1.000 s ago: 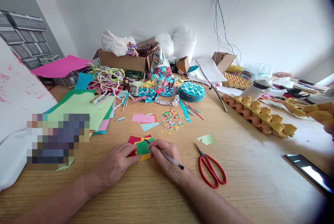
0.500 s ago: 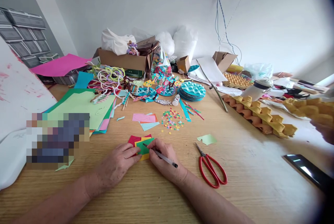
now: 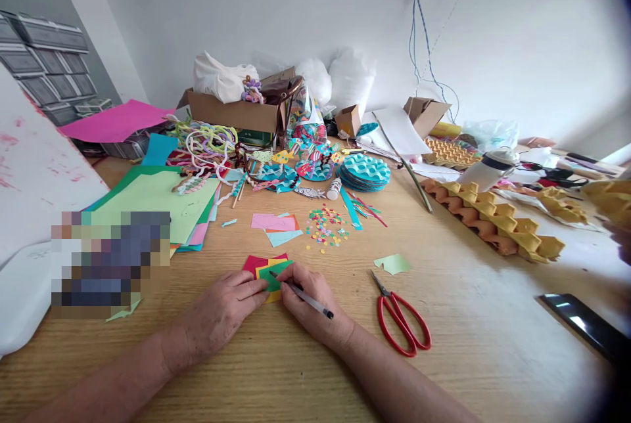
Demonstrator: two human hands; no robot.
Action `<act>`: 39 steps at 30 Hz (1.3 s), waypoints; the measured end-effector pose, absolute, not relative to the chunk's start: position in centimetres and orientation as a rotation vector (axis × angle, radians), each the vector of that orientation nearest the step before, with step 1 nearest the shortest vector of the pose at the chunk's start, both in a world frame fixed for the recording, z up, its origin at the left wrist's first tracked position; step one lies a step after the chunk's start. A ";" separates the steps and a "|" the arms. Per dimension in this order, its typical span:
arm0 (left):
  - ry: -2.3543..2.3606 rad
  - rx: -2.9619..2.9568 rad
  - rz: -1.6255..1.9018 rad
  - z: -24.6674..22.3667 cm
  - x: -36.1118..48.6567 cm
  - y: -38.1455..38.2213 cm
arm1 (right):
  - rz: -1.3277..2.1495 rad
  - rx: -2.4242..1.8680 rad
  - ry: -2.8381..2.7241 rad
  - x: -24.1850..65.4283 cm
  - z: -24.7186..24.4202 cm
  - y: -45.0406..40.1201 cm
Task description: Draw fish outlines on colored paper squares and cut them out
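Right hand (image 3: 311,298), fingers pinching a pen (image 3: 314,305), tip at green paper (image 3: 276,270) atop yellow paper (image 3: 273,297) and red paper (image 3: 253,262) on the table (image 3: 266,377) — left hand (image 3: 229,305), fingers outstretched, resting on the papers' left side.

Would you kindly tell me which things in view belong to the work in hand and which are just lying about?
Seem to belong:
pen, in the right hand
green paper, steadied by the left hand
yellow paper and red paper underneath
perhaps red-handled scissors, untouched

Probably lying about:
phone
stack of blue wavy pieces
bright pink sheet
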State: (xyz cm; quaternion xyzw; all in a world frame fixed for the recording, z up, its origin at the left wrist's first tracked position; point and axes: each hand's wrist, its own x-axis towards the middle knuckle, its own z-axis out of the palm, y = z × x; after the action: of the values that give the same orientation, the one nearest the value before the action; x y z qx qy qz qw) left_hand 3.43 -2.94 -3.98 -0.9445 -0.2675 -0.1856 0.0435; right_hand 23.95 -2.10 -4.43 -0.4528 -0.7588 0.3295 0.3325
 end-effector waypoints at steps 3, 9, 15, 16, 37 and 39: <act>-0.824 -2.905 -0.549 -4.2 3.3 -2.9 | 0.856 -1.178 -1.981 23.9 -4.4 -2.1; -0.846 -2.913 -0.545 -4.1 3.3 -2.9 | 0.828 -1.207 -2.009 23.8 -4.3 -2.2; -0.880 -2.950 -0.503 -4.0 3.3 -3.0 | 0.811 -1.173 -2.002 23.9 -4.5 -2.3; -0.911 -2.949 -0.495 -4.1 3.3 -3.0 | 0.809 -1.168 -1.999 23.9 -4.5 -2.3; -1.062 -2.937 -0.508 -5.0 2.8 -2.9 | 0.906 -1.185 -1.979 24.3 -3.7 -2.5; -1.053 -2.944 -0.528 -5.2 2.7 -2.9 | 0.909 -1.186 -1.971 24.3 -3.6 -2.5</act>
State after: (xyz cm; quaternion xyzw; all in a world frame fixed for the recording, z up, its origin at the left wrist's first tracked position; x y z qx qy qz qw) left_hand 2.71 -2.91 -5.16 -0.9283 -0.3321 -0.1664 -0.0144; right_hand 24.27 -2.53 -3.63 -0.4530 -0.7528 0.3473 0.3278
